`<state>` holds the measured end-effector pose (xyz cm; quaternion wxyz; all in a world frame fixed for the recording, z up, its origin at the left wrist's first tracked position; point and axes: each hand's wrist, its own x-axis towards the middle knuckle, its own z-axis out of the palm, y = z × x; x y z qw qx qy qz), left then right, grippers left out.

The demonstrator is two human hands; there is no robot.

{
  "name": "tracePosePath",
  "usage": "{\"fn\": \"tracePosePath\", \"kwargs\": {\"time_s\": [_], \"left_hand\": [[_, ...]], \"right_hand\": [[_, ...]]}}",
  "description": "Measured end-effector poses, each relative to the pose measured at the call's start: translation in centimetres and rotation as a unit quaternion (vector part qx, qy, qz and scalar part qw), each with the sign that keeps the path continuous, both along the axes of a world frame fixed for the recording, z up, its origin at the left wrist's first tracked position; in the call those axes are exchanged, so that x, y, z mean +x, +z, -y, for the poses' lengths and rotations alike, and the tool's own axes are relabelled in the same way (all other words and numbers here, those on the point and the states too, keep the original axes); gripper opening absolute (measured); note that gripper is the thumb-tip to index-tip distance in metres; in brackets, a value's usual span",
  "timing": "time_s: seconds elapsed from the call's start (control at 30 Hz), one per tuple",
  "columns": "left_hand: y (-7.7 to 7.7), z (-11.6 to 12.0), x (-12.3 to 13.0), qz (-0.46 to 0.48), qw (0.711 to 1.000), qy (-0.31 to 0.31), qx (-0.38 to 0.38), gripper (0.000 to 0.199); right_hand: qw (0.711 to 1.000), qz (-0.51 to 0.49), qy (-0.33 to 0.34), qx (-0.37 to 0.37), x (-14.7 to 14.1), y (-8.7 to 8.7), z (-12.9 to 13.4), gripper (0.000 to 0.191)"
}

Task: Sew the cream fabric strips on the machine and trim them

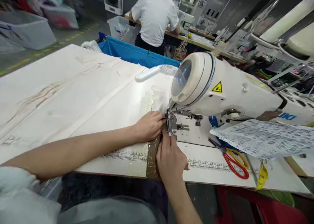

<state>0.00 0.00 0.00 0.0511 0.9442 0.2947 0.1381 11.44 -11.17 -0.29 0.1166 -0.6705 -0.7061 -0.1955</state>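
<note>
A white sewing machine (228, 83) stands over the table, its needle and presser foot (167, 116) between my hands. My left hand (150, 125) lies left of the foot, fingers bent and pressed together, fingertips close to the needle. In front of the foot, my right hand (171, 157) is closed, with its index finger reaching to the foot. What either hand grips is hidden. Thin white fabric (159, 98) lies just behind the foot. Under my hands runs a brown strip (152, 161) along the table, partly under clear tape.
Large pale cloth (61, 76) covers the left of the table. Red-handled scissors (236, 166), a yellow measuring tape (262, 175) and a written sheet (265, 137) lie right. A blue fabric bin (137, 52) stands behind; beyond it, a person (157, 17) in white works.
</note>
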Motion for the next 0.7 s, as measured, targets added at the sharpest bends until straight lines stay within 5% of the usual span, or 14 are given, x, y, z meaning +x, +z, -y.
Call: {"fn": "tracePosePath", "kwargs": {"time_s": [0.13,0.3,0.4,0.47,0.57,0.7], "left_hand": [[-0.1,-0.9,-0.5,0.021,1.000,0.003,0.008,0.036],[-0.2,-1.3,-0.7,0.061,0.998,-0.012,0.024,0.034],[-0.5,-1.5,-0.5,0.063,0.997,-0.027,0.036,0.035],[-0.7,-1.5,-0.3,0.058,0.997,-0.035,0.042,0.035],[0.1,-0.7,-0.4,0.053,0.996,-0.051,0.046,0.035],[3.2,3.4,-2.8,0.079,0.992,-0.096,0.018,0.032]], "right_hand": [[0.986,-0.154,0.061,-0.013,1.1,1.0,1.7,0.033],[0.858,-0.503,0.092,-0.041,4.0,0.5,9.3,0.039],[0.841,-0.528,0.080,-0.088,5.3,-2.4,13.4,0.013],[0.843,-0.513,0.082,-0.141,5.6,-5.3,14.3,0.016],[0.852,-0.481,0.090,-0.185,5.4,-9.8,13.4,0.020],[0.850,-0.482,0.119,-0.176,4.6,-13.8,10.6,0.028]]}}
